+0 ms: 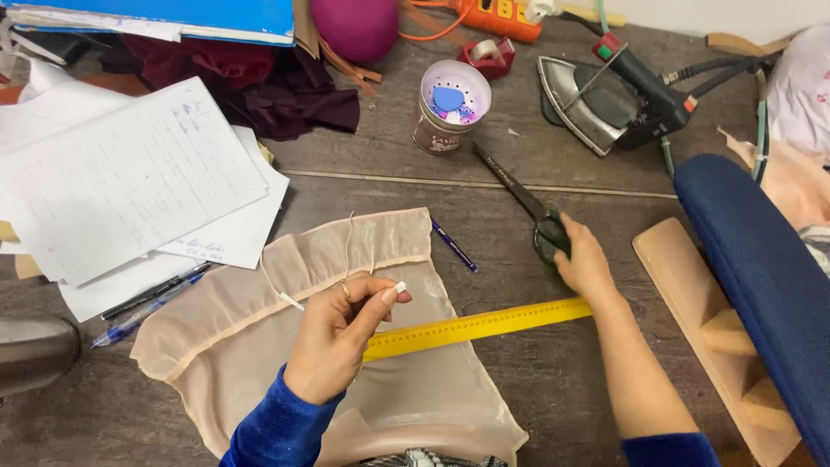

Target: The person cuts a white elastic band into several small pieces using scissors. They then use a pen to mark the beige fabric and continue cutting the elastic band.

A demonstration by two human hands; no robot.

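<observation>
1. The wooden table point(519, 380) carries everything here.
2. A sheer beige fabric piece point(251, 337) with a gathered band lies flat in front of the person, near the table's front edge.
3. A stack of written papers point(121, 182) sits to the left, with two pens point(151, 303) just beside it.
4. A clothes iron point(596, 99) lies at the back right.
5. A yellow ruler point(484, 324) lies partly on the fabric, running towards the right.
6. Black scissors point(523, 203) lie right of the fabric; the right hand point(584, 264) is closed over their handles.
7. The left hand point(341, 333) hovers above the fabric, thumb and fingers pinched together on a thin white thread point(290, 298) that trails to the fabric's gathered band.
</observation>
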